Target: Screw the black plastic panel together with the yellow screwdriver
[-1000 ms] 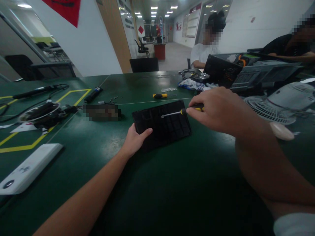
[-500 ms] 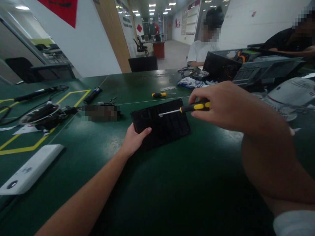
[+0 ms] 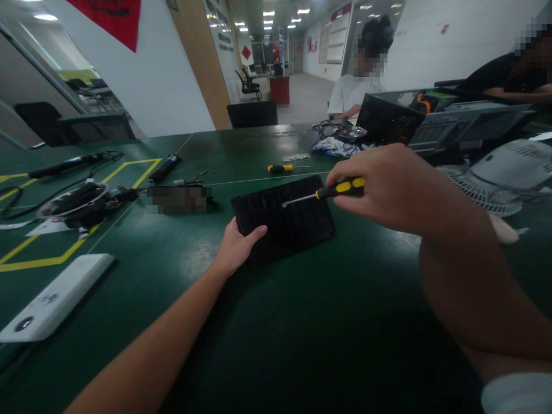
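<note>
Two bare hands are at work near the middle of the frame, and parts of both grips are hidden. The left hand (image 3: 236, 244) pinches the left edge of a black panel (image 3: 297, 224), thumb on top, the other fingers mostly out of sight beneath it. The right hand (image 3: 383, 181) is curled around the handle of a screwdriver (image 3: 342, 187), its far end covered by the palm. The tip lies over the panel in the centre of the frame; whether it touches cannot be told. The panel is a dark, flat rectangle, its inner relief nearly lost in shadow. Left of it, a blurred-out patch (image 3: 180, 199) masks some object. A white fan (image 3: 513, 172) with a slotted grille is partly covered by the right arm, and a long, smooth white case (image 3: 56, 302) is cut off at the left edge. The screwdriver has a slim metal shaft and a black-and-yellow handle; a similar tool (image 3: 281, 168) lies beyond the panel on the glossy green table (image 3: 323, 328).
</note>
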The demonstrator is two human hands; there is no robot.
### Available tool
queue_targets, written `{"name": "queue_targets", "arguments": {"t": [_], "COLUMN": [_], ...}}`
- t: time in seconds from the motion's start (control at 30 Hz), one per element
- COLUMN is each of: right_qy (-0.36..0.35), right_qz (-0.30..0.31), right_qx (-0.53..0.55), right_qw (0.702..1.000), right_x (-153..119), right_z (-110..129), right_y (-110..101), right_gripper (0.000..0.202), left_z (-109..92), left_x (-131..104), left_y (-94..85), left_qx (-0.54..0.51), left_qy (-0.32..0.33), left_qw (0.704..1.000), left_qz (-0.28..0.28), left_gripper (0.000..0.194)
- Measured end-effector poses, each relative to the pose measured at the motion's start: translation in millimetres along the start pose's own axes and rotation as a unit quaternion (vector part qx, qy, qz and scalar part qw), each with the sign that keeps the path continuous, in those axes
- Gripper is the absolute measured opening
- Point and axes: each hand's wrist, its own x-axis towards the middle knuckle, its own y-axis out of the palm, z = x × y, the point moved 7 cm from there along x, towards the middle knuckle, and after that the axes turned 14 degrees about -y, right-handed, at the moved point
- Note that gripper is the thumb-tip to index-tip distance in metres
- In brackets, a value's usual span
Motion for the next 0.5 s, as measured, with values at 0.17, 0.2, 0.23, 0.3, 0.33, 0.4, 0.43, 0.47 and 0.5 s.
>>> {"name": "queue_targets", "arguments": {"t": [0.17,0.2,0.23,0.3,0.33,0.4,0.43,0.47,0.5], "right_qy": [-0.010,-0.012,-0.014,-0.017,-0.018,-0.019,-0.019,-0.019,-0.018], "right_qz": [0.000,0.000,-0.001,-0.004,-0.006,-0.008,-0.007,-0.004,-0.001], "right_qx": [0.003,0.002,0.001,0.000,0.000,0.001,0.001,0.000,-0.001], "right_qw": [1.000,1.000,1.000,1.000,1.000,1.000,1.000,1.000,1.000], "right_x": [1.4,1.5,1.7,1.9,2.0,2.3,2.6,2.8,3.1], "right_z": [3.6,4.3,5.1,6.3,6.7,7.3,7.3,7.3,7.1], "right_y": [1.6,1.7,1.7,1.2,0.9,0.8,1.2,1.9,2.7], "right_gripper": [0.023,0.023,0.023,0.023,0.023,0.022,0.022,0.022,0.023], "left_z": [-0.3,-0.4,-0.6,-1.2,-1.5,-1.3,-0.9,-0.4,0.2], "left_x": [0.2,0.0,-0.2,-0.4,-0.4,0.1,0.5,0.9,1.3], "left_y": [-0.4,-0.2,0.0,0.4,0.6,0.8,0.9,0.8,0.5], "left_qx": [0.002,0.002,0.002,0.000,0.001,0.001,0.001,-0.001,-0.003], "left_qy": [0.003,0.001,0.001,0.002,0.004,0.004,0.003,0.002,0.001], "left_qw": [1.000,1.000,1.000,1.000,1.000,1.000,1.000,1.000,1.000], "left_qz": [0.002,0.003,0.003,0.004,0.004,0.006,0.007,0.008,0.008], "left_gripper": [0.057,0.057,0.057,0.056,0.056,0.056,0.056,0.056,0.056]}}
